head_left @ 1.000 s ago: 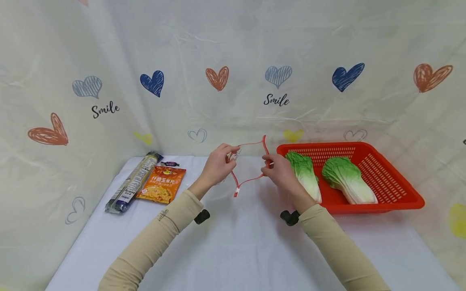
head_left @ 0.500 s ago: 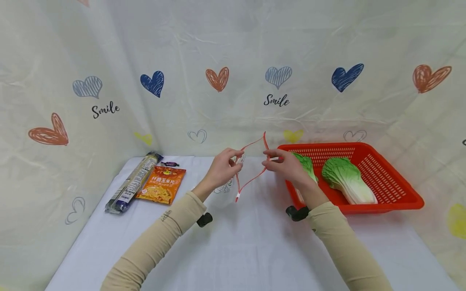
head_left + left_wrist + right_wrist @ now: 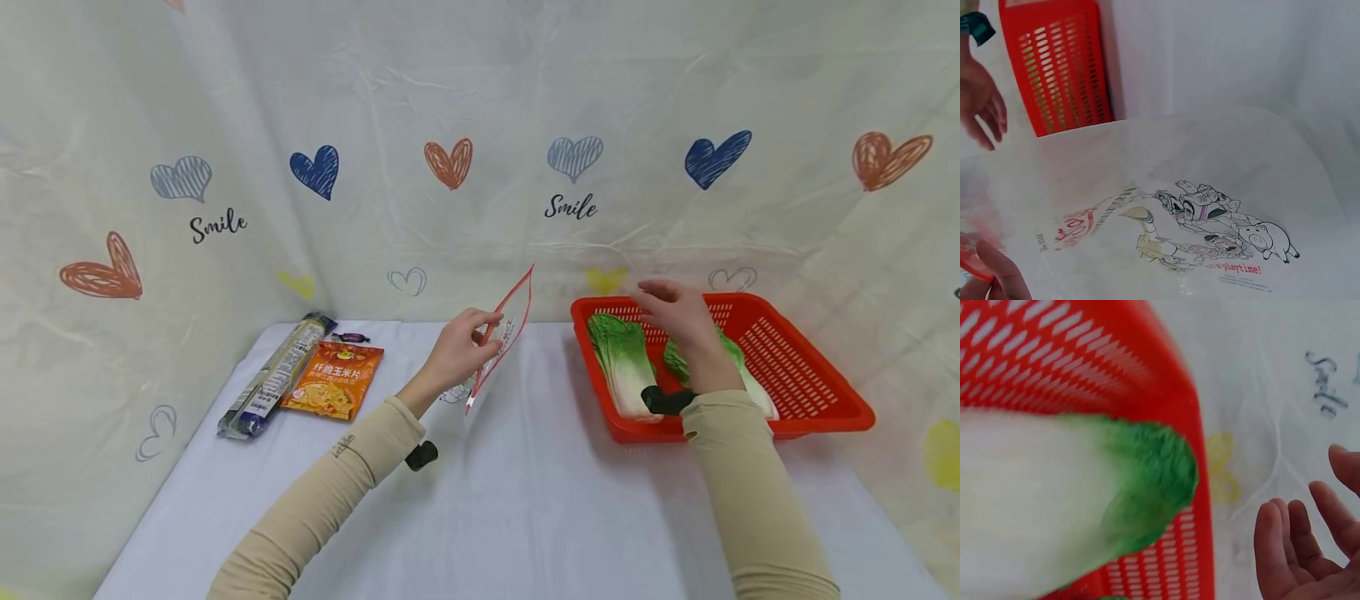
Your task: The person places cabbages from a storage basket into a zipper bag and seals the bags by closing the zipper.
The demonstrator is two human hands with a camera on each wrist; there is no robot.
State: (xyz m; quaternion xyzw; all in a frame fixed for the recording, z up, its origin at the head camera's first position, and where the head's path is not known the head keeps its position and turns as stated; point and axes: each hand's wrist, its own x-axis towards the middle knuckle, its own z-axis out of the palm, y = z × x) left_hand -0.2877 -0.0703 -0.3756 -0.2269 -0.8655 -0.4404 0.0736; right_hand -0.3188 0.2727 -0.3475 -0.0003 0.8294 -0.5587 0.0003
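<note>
My left hand (image 3: 459,346) pinches the red-edged rim of a clear zip bag (image 3: 1147,156) between thumb and fingers. In the left wrist view, cartoon figures and red lettering are printed on the bag. Its mouth gapes slightly in the head view. Over the red basket (image 3: 825,375), my right hand (image 3: 678,317) hovers with relaxed fingers and holds nothing. Two napa cabbages lie in that basket: the left cabbage (image 3: 621,362) shows almost whole, while the right cabbage (image 3: 757,392) is partly hidden behind my hand and wrist. The right wrist view shows the fingers apart from a cabbage (image 3: 1035,500).
At the table's left lie a long clear-wrapped pack (image 3: 277,379), an orange snack packet (image 3: 336,382) and a small purple candy (image 3: 350,338). A white curtain (image 3: 495,233) with printed hearts hangs behind the white-clothed table (image 3: 495,517).
My right hand has let go of the bag's rim and moved right, over the basket. The bag's mouth has narrowed and tilted. My left hand keeps its hold, nearly still.
</note>
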